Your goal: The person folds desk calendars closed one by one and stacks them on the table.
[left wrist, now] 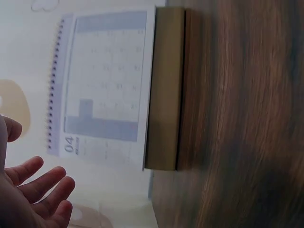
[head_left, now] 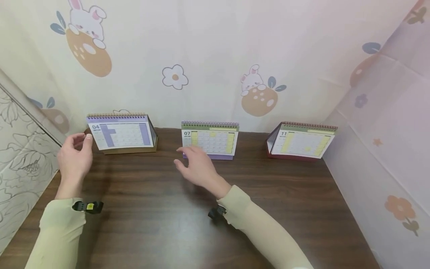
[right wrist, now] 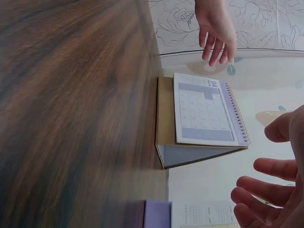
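A: Your sleeves (head_left: 268,228) sit closest, low in the head view. Hands?

B: Your left hand (head_left: 75,153) is empty, fingers (left wrist: 45,183) loosely bent and slightly apart, just beside the 04 calendar (head_left: 124,134); the left wrist view shows a gap. Your right hand (head_left: 198,166) is empty too, fingers spread, in front of the 07 calendar (head_left: 216,138). Contact there? Can't tell.

A: Calendars where?

B: Standing in a row near your table's (head_left: 141,209) far edge: 04 left, 07 middle, 11 calendar (head_left: 302,144) right.

A: How will they handle for you?

B: Light, probably. Base (left wrist: 164,90) looks stiff; pages (left wrist: 114,52) likely bend or crease. Hollow tent, so a front-to-back squeeze may fold it. Slipperiness, can't tell.

A: Best hold?

B: I'd have you take the base low at both short ends. Skip the wire rings (left wrist: 54,85); pages could flip.
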The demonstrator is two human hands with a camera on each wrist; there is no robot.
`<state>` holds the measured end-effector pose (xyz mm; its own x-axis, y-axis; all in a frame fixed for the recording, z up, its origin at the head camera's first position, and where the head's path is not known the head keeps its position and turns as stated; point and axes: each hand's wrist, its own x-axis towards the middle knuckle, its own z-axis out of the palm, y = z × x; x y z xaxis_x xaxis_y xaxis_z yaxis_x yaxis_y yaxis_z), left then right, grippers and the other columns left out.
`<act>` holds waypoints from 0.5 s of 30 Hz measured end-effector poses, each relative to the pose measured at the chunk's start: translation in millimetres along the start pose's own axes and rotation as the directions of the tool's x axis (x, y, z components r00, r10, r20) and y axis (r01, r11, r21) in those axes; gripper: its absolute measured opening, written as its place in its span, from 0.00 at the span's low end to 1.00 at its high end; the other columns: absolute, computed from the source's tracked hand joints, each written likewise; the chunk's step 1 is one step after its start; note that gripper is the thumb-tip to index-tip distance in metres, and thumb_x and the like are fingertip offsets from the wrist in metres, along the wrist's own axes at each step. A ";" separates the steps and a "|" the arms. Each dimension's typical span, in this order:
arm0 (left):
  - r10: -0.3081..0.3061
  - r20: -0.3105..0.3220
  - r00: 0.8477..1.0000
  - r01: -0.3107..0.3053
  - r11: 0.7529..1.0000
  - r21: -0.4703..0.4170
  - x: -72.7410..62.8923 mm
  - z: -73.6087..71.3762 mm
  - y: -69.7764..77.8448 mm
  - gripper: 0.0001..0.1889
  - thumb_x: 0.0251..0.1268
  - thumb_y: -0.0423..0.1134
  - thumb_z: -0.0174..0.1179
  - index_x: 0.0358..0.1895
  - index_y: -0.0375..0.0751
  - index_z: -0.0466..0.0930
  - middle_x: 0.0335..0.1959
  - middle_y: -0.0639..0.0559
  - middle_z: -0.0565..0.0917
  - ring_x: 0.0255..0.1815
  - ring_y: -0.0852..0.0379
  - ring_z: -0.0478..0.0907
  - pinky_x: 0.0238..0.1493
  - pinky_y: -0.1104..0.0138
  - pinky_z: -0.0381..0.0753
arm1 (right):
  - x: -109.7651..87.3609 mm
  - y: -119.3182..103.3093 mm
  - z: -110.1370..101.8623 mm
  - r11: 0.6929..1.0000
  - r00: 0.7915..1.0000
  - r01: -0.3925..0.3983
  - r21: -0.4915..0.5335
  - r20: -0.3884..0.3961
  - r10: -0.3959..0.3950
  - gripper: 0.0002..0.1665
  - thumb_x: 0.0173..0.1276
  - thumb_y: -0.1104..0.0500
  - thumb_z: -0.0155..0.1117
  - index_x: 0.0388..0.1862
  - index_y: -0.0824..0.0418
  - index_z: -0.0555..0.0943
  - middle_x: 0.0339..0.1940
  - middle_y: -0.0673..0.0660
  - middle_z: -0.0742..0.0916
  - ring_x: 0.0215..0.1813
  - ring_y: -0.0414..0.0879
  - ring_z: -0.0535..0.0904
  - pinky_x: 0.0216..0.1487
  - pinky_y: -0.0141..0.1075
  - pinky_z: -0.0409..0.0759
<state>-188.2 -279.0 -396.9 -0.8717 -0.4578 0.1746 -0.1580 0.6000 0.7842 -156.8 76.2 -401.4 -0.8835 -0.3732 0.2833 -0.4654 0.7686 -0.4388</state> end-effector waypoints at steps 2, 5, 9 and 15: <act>-0.029 0.016 0.999 0.029 0.999 -0.017 5.9 0.3 -1.4 0.31 0.75 0.58 0.43 0.71 0.42 0.69 0.67 0.43 0.75 0.66 0.43 0.71 0.64 0.51 0.65 | 5.4 -2.0 2.8 1.000 1.000 0.006 0.000 0.000 -0.006 0.24 0.73 0.45 0.59 0.62 0.55 0.79 0.58 0.52 0.83 0.59 0.46 0.77 0.60 0.40 0.74; -0.081 0.030 0.996 0.082 0.995 -0.054 13.7 2.3 -2.4 0.32 0.75 0.61 0.42 0.71 0.44 0.69 0.69 0.46 0.73 0.69 0.48 0.69 0.67 0.53 0.64 | 12.4 -4.2 6.6 1.000 1.000 -0.002 -0.001 0.010 0.002 0.26 0.73 0.45 0.58 0.65 0.55 0.78 0.62 0.52 0.82 0.62 0.46 0.75 0.63 0.39 0.72; -0.144 0.055 0.988 0.149 0.983 -0.104 22.5 6.8 -1.3 0.33 0.74 0.63 0.42 0.73 0.48 0.68 0.72 0.49 0.71 0.70 0.53 0.65 0.70 0.56 0.62 | 21.5 -4.7 12.0 0.998 0.997 -0.054 0.010 0.052 0.054 0.28 0.75 0.44 0.56 0.69 0.54 0.75 0.66 0.52 0.79 0.69 0.48 0.70 0.69 0.40 0.66; -0.179 0.088 0.980 0.189 0.973 -0.131 34.2 7.3 6.5 0.33 0.74 0.66 0.41 0.73 0.52 0.66 0.68 0.50 0.74 0.68 0.55 0.66 0.63 0.61 0.64 | 40.5 -2.1 21.8 0.984 0.987 -0.129 0.120 0.110 0.116 0.30 0.76 0.45 0.55 0.71 0.55 0.72 0.69 0.54 0.77 0.71 0.48 0.69 0.70 0.42 0.65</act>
<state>-222.4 -286.0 -390.1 -0.8667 -0.4983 -0.0211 -0.2580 0.4117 0.8741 -192.8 48.2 -407.7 -0.9321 -0.3362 0.1343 -0.3502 0.7427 -0.5707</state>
